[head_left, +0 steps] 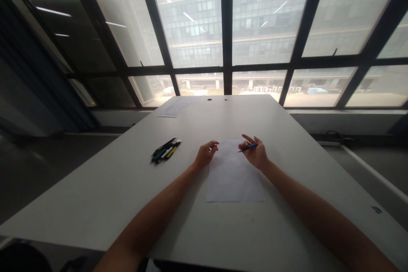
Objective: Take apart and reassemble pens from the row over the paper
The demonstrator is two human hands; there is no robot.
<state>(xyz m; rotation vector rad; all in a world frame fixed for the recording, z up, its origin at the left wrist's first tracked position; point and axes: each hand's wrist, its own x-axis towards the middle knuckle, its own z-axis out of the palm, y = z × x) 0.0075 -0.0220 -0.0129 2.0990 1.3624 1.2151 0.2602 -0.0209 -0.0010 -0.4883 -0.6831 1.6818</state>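
Note:
A blank white sheet of paper point(236, 182) lies on the table in front of me. My right hand point(256, 155) is over its upper right part, palm partly turned up. In that hand is a dark pen point(247, 148) with a blue part, its tip pointing left above the sheet. The index finger stretches away from the pen. At the paper's upper left edge is my left hand point(205, 155), loosely curled, with a gap between thumb and fingers and nothing visible in it. To its left lies a pile of pens point(165, 151), mostly black with some green, white and yellow.
The white table point(95, 204) reaches toward large windows point(194, 17). Printed sheets point(174, 108) lie at its far left corner. Two small round fittings point(209, 99) sit near the far edge. A dark mark point(376, 209) shows at the right edge. A curtain point(41, 68) hangs at left.

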